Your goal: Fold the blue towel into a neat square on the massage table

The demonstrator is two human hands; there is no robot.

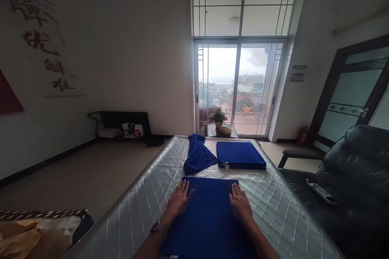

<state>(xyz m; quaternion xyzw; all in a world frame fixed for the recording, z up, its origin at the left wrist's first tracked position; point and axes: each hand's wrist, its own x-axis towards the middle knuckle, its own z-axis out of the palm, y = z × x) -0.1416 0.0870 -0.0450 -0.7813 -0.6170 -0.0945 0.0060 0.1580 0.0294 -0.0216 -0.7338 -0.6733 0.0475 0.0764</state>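
Note:
A flat blue cloth [209, 218] lies spread in a rectangle on the silver quilted table cover [139, 206], directly before me. My left hand [180, 199] rests on its left edge near the far corner, fingers stretched out. On the opposite edge, my right hand [240, 203] lies flat with its fingers extended. Neither hand grips anything. Beyond the cloth, toward the right, is a neat stack of folded blue cloths [241, 154] with a white tag at its front. Left of that stack sits a crumpled blue cloth [197, 156].
A black leather armchair [358, 170] stands on the right, with a white power strip [322, 192] on it. Behind the table's far end, a small dark table [209, 131] bears a potted plant [218, 118]. A patterned covering [39, 230] shows at lower left.

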